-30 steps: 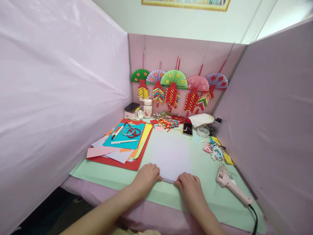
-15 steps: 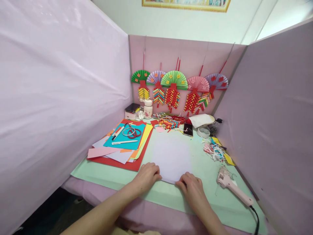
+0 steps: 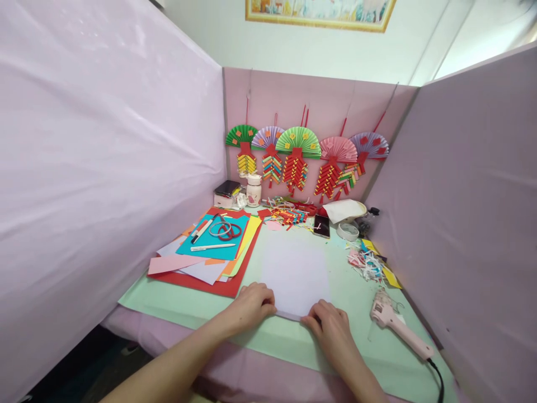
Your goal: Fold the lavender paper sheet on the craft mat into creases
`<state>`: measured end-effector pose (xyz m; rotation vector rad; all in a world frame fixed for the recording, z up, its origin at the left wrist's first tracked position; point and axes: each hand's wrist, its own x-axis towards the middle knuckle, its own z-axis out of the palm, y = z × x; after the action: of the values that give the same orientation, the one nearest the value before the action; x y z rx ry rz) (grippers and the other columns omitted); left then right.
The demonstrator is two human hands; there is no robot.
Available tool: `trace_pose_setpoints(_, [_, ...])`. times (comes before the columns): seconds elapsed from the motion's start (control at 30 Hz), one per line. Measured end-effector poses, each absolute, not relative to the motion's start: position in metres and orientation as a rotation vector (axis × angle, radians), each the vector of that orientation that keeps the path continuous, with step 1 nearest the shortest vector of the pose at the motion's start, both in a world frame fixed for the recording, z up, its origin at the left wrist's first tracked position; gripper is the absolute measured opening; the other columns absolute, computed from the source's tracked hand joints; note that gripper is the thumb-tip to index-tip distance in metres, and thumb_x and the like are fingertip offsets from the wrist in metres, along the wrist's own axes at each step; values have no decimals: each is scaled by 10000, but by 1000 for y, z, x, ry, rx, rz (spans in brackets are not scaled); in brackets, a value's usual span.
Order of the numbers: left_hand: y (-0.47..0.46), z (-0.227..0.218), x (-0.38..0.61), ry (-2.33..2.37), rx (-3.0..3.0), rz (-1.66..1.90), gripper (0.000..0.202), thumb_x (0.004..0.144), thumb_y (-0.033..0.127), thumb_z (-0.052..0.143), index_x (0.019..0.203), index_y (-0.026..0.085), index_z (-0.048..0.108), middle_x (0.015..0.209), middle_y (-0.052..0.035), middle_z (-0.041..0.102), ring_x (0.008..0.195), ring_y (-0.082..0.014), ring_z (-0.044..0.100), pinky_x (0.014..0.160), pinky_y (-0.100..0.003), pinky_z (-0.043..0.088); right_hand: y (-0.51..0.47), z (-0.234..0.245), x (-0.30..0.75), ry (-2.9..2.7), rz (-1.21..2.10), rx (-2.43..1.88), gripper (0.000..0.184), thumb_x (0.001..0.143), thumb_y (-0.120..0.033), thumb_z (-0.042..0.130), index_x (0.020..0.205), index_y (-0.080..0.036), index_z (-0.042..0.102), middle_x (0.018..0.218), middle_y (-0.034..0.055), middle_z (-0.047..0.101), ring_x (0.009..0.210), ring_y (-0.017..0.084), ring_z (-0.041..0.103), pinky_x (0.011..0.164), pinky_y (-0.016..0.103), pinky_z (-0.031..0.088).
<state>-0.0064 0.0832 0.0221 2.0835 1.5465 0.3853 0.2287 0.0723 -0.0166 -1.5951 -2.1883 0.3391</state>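
1. A pale pink fabric-covered partition (image 3: 104, 157) fills the view from 8 to 11 o'clock, with a soft bright sheen on it
2. A pink back panel (image 3: 293, 95) stands at 12 o'clock, with a row of paper fans (image 3: 297, 140) hung on it by red strings
3. A mauve, shadier partition (image 3: 470, 196) closes the side from 1 to 4 o'clock
4. Above the panels, a white wall (image 3: 319, 56) carries a gold-framed picture (image 3: 321, 11) at 12 o'clock
5. The table (image 3: 168, 302) at centre has a mint-green mat over a pink cloth (image 3: 146, 330)
6. Dark floor (image 3: 84, 369) shows at 7 o'clock
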Motion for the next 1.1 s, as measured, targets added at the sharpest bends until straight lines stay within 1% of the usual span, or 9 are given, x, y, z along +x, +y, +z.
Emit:
trace_pose_setpoints(0.17, [87, 22, -8, 1551, 2044, 360, 113, 795, 303, 573, 733, 225, 626, 853, 3, 637, 924, -196, 549, 821, -325, 348, 72, -9, 228, -2204, 451, -1639, 193, 891, -331, 574, 751, -202, 603, 833, 7, 629, 864, 195, 558, 812, 342, 284])
trace_pose_setpoints(0.27, [88, 24, -7, 1569, 2052, 329, 122, 798, 308, 569, 730, 224, 626, 866, -4, 648, 927, -201, 558, 820, -329, 351, 73, -6, 229, -2205, 489, -1652, 189, 895, -323, 561, 756, -202, 604, 847, 9, 633, 877, 195, 559, 818, 342, 282])
trace_pose_setpoints(0.47, [86, 35, -4, 1630, 2078, 257, 180, 789, 329, 585, 667, 198, 605, 817, -20, 679, 872, -214, 590, 784, -336, 350, 71, -1, 230, -2212, 543, -1654, 193, 901, -307, 532, 755, -210, 612, 869, 9, 640, 907, 198, 565, 830, 339, 281])
trace_pose_setpoints(0.63, [86, 38, -4, 1681, 2098, 198, 226, 784, 373, 599, 655, 189, 616, 821, -43, 696, 870, -228, 605, 764, -334, 357, 72, -2, 233, -2201, 534, -1669, 217, 895, -332, 539, 733, -208, 614, 854, 12, 643, 900, 201, 564, 827, 343, 275])
trace_pose_setpoints(0.77, [88, 36, -7, 1661, 2126, 163, 189, 796, 329, 563, 690, 195, 643, 848, -50, 706, 889, -239, 608, 777, -341, 363, 75, -2, 236, -2197, 526, -1681, 243, 897, -353, 536, 720, -204, 609, 837, 16, 639, 886, 198, 560, 822, 343, 273])
trace_pose_setpoints(0.9, [92, 38, -9, 1626, 2138, 110, 160, 793, 292, 546, 723, 201, 657, 884, -47, 712, 902, -242, 614, 765, -332, 371, 75, 2, 237, -2242, 528, -1703, 227, 901, -342, 538, 737, -206, 617, 873, 16, 642, 912, 202, 553, 815, 340, 273])
trace_pose_setpoints(1.1, [97, 44, -9, 1655, 2121, 35, 213, 795, 368, 567, 692, 196, 641, 845, -51, 707, 845, -239, 622, 739, -328, 370, 75, 3, 241, -2226, 481, -1774, 266, 874, -399, 577, 691, -209, 611, 842, 18, 633, 896, 213, 531, 775, 335, 271])
